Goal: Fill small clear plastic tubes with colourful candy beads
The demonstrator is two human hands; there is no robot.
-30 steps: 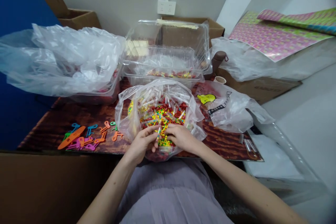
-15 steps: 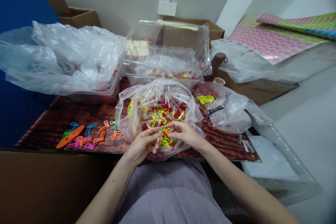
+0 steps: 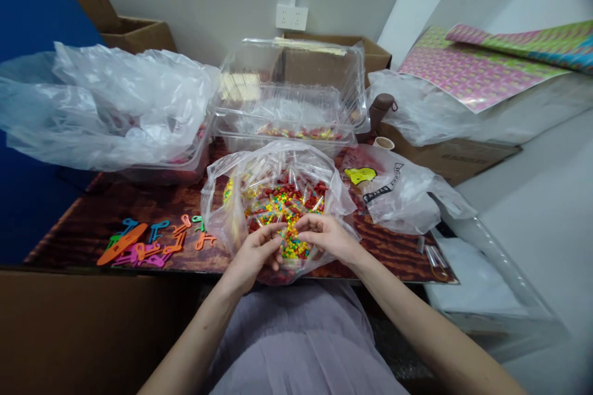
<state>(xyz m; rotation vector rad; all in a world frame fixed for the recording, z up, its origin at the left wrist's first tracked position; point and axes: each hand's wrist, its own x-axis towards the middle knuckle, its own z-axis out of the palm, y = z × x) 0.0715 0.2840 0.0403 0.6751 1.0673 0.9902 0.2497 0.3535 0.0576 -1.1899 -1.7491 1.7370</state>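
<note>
A clear plastic bag (image 3: 217, 210) stands open in front of me. Inside are many small coloured balls (image 3: 296, 247) and clear tubes with red ends (image 3: 266, 219). My left hand (image 3: 259, 253) is over the bag's near side, thumb and forefinger pinched on what looks like a small clear tube, mostly hidden by the fingers. Just to its right, my right hand (image 3: 327, 237) is over the balls, its thumb and fingertips drawn together. Whatever is between those fingertips is too small to make out. A small gap separates the two hands.
Coloured plastic clips (image 3: 152, 247) lie left on the dark wood-patterned table (image 3: 69, 228). Behind the bag stand clear lidded trays (image 3: 287, 117); a bag-covered tub (image 3: 139, 117) is at left. A printed plastic bag (image 3: 403, 197), paper cup (image 3: 383, 144) and brown bottle (image 3: 380, 111) are right.
The fingertips have drawn slightly apart. The row of coloured balls seen between my left fingers before no longer shows there. The view has shifted a little.
</note>
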